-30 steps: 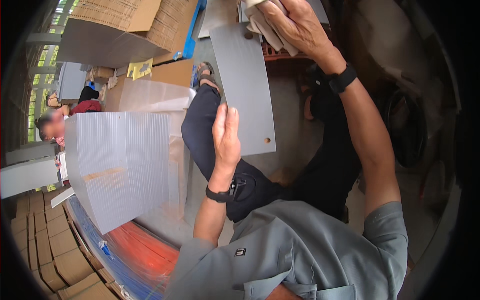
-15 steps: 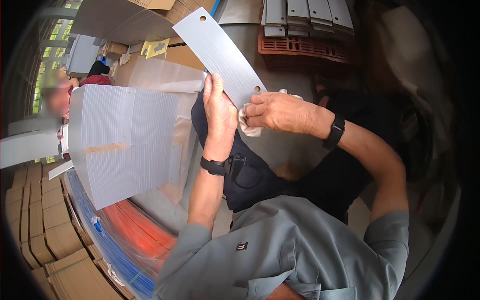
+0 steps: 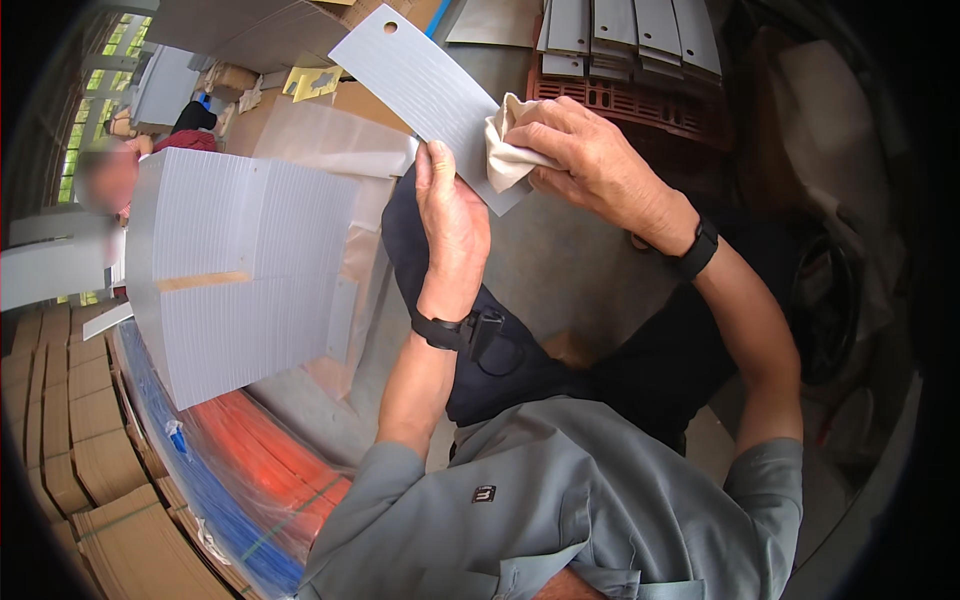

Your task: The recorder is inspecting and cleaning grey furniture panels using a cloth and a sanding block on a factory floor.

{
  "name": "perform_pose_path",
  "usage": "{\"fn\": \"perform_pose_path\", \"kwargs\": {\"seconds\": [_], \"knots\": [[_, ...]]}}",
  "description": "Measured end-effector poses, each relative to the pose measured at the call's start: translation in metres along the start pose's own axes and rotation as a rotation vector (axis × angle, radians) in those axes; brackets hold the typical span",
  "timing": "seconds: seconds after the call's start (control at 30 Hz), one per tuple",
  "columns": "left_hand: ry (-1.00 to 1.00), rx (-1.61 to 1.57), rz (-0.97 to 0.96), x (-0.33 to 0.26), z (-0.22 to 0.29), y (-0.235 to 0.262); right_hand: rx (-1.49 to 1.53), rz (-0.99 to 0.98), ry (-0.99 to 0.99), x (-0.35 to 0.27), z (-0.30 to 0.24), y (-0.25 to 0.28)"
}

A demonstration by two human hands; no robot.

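A long pale grey panel (image 3: 415, 80) with a wood-grain face slants up and away to the left in front of me, a round hole near its far end. My left hand (image 3: 452, 225) is closed on the panel's near left edge, with the thumb along the face. My right hand (image 3: 590, 165) grips a bunched cream cloth (image 3: 507, 150), which lies against the panel's right edge and covers part of its lower face. The hole at the near end is hidden by the cloth and hand.
Left of me stands a tall stack of grey panels (image 3: 300, 230). A red-brown plastic crate (image 3: 640, 100) at the far right holds more holed panels (image 3: 615, 25). Bundled cardboard (image 3: 120, 440) and plastic-wrapped orange strips (image 3: 260, 440) lie lower left. Another person (image 3: 110, 175) is at the far left.
My right hand has moved the cloth up and away from the panel's near corner onto its right edge. The panel has shifted slightly up and left; my left hand keeps its hold.
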State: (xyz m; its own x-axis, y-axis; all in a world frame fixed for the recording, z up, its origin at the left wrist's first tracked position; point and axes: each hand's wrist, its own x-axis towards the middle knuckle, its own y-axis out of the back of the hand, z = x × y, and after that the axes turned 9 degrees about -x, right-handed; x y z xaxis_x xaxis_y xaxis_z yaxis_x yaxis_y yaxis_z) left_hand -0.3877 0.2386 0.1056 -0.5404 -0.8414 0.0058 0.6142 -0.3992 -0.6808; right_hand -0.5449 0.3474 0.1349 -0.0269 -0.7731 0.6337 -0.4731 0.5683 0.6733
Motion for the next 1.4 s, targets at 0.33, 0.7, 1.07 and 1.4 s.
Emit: {"fn": "perform_pose_path", "kwargs": {"seconds": [0.33, 0.7, 1.07, 1.4], "knots": [[-0.049, -0.074, -0.025, 0.022, 0.018, 0.01, -0.103, -0.711, 0.213, -0.067, -0.005, -0.039], [0.298, -0.693, -0.182, 0.033, 0.014, 0.039, -0.062, -0.192, -0.123, -0.017, 0.016, 0.026], [0.144, -0.323, 0.192, -0.047, -0.006, -0.037, -0.04, 0.019, 0.167, 0.037, -0.018, -0.02], [0.95, -0.723, -0.311, -0.068, -0.008, -0.007, 0.326, 0.13, -0.663, 0.045, 0.093, 0.021]]}}
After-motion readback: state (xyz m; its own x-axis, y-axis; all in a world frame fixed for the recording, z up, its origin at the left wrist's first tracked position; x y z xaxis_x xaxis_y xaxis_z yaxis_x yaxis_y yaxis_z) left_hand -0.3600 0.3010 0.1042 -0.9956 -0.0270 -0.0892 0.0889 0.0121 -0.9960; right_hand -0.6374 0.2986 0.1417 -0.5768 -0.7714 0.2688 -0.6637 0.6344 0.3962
